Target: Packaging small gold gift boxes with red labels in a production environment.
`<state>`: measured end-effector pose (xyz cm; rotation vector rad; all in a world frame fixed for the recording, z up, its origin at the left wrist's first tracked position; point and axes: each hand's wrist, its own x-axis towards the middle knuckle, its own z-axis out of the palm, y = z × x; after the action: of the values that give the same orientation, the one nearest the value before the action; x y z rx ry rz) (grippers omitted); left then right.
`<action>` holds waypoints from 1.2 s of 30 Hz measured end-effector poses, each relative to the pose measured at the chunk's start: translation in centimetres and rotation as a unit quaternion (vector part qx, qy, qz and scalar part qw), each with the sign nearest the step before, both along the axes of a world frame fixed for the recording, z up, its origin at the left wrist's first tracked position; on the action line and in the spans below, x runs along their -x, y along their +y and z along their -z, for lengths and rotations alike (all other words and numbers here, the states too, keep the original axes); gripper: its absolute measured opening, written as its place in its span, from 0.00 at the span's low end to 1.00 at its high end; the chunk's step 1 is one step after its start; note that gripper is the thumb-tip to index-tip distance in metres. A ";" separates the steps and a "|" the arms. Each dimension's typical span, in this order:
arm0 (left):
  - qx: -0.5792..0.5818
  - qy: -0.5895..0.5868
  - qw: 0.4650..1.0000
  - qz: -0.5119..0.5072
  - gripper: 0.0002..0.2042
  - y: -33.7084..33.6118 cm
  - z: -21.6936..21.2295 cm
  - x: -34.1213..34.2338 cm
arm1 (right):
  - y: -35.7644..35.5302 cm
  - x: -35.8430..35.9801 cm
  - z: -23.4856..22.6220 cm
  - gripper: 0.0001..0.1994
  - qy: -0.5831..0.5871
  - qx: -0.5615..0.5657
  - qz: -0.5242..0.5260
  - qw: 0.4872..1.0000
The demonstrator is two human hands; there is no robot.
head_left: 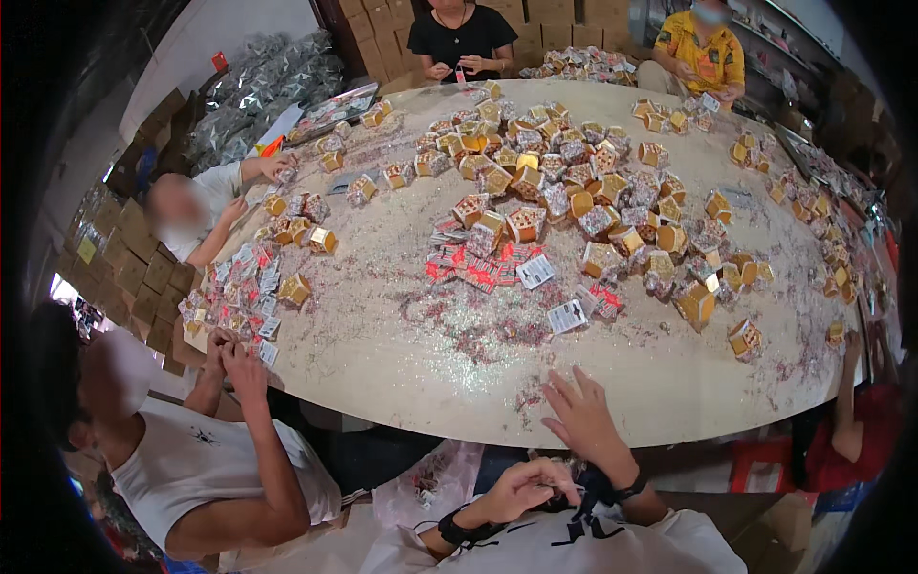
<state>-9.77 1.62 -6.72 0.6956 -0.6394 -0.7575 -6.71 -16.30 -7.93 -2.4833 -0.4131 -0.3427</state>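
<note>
Right grip [583, 413] is spread, nearest white card [568, 317] beyond it.

No wording or number can be read clearly; the print is too small or blurred. On the table [382, 368], an upper white card [535, 272] and a lower white card [567, 317] bear darker marks. Patterned red-and-pale cards [473, 270] lie just beside the upper one, their lettering, if any, indistinct. More cards [239, 287] are heaped at the table's left edge, equally illegible. A small dark motif [204, 436] marks a neighbour's white top, bold dark strokes [579, 528] cross the camera wearer's pale shirt, and a yellow label [86, 251] sits on a stacked carton
</note>
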 end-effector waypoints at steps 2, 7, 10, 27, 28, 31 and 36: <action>-0.035 -0.013 0.998 -0.057 0.14 -0.1 -1.8 -0.5 | 0.1 0.4 1.2 0.24 -0.022 0.158 -0.004 0.987; -0.153 -0.080 0.927 -0.332 0.12 0.9 1.1 -1.2 | -1.6 0.6 1.8 0.24 0.059 0.123 -0.090 0.987; -0.197 -0.195 0.848 -0.451 0.13 1.8 2.4 -2.1 | -1.8 -1.6 1.9 0.22 0.018 0.132 -0.132 0.982; -0.292 -0.103 0.798 -0.517 0.13 -1.2 5.6 -6.2 | 1.1 -2.7 2.6 0.10 -0.012 0.123 -0.083 0.989; -0.299 -0.150 0.791 -0.512 0.14 -1.3 5.8 -6.2 | 1.2 -2.8 2.5 0.10 -0.006 0.126 -0.086 0.988; -0.361 -0.244 0.754 -0.492 0.15 -0.9 5.6 -6.0 | 1.2 -2.9 2.3 0.11 0.058 0.063 -0.057 0.995; -0.372 -0.319 0.707 -0.510 0.15 -1.0 6.1 -6.1 | 1.8 -3.5 0.5 0.18 0.122 -0.015 -0.051 0.991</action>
<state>-3.70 0.65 -12.81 1.9061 -0.4177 0.3799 -3.23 -14.54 -8.39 -2.4262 -0.4259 -0.0019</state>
